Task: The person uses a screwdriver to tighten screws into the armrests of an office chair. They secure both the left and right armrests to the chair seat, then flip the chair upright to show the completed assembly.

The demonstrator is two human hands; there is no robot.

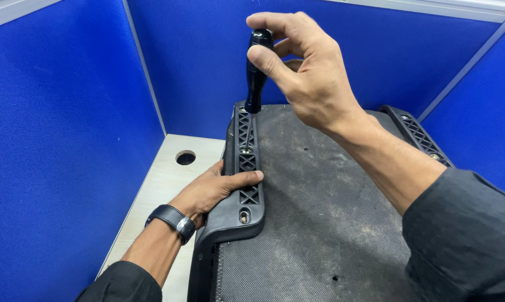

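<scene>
Gripping one black screwdriver (256,70), the right hand (303,72) works while the left hand (213,190) clasps one of two black brackets (242,184).

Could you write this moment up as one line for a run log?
right hand: holds screwdriver upright, tip at screw | left hand: grips black bracket | seat underside: facing up on desk

Your right hand (308,72) covers the top of the black screwdriver handle (256,78). The dusty dark fabric seat underside (319,212) runs off the bottom edge, and your left hand's (213,187) fingers disappear behind the black plastic armrest bracket (241,168).
</scene>
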